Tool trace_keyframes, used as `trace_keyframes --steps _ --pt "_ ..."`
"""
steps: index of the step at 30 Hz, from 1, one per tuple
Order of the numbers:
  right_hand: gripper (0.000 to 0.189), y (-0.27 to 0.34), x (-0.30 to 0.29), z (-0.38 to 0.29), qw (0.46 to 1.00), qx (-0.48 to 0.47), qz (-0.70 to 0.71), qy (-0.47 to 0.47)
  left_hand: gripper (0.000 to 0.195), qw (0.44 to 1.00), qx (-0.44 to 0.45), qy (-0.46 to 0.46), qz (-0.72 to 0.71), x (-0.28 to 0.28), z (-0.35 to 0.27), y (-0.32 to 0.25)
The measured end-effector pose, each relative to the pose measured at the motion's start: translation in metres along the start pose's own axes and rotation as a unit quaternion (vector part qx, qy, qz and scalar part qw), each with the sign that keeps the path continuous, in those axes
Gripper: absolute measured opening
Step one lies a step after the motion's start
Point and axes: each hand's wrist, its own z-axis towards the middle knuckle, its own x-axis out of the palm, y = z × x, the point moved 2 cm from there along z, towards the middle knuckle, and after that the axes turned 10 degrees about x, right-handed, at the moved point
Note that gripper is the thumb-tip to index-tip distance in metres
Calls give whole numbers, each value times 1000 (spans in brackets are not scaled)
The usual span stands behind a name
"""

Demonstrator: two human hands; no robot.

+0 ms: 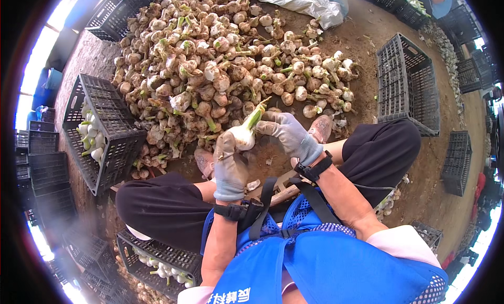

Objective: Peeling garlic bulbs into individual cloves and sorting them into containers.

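Observation:
A cleaned white garlic bulb (243,138) with a green stem (256,115) is held up in front of me, above my feet. My left hand (230,166), in a dirty grey work glove, grips it from the left with the thumb against its side. My right hand (287,132), gloved as well, has thumb and fingertips at the stem's right side, by the bulb's neck. Just beyond both hands spreads a large heap of soil-stained garlic (220,71) with short cut stems. Part of the bulb is hidden behind the left thumb.
A black plastic crate (126,134) with cleaned bulbs (91,134) lies tipped at my left. Another crate (407,83) rests at right. Beside my left leg, a third crate (193,260) contains garlic. White sheeting (303,4) lies behind the heap; a person's sleeve (441,2) shows top right.

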Motion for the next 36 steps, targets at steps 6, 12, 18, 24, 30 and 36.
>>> trace_keyframes --steps 6,12,18,24,30,36 --pt "24 -5 -3 7 988 -50 -146 -19 34 999 42 -20 12 0 2 0" --pt "25 -9 -3 7 999 -2 -48 7 33 998 -58 6 -13 -6 0 3" --pt "20 -33 3 12 998 -23 12 -57 34 945 161 1 286 -27 7 14" --pt "25 -39 -9 25 975 -107 -175 -90 61 968 -237 36 -72 -20 11 12" --pt "34 -24 -6 0 998 46 -39 14 68 978 -124 27 168 -7 2 6" --pt "14 -20 1 4 999 27 -32 -30 41 954 226 59 190 -7 2 7"
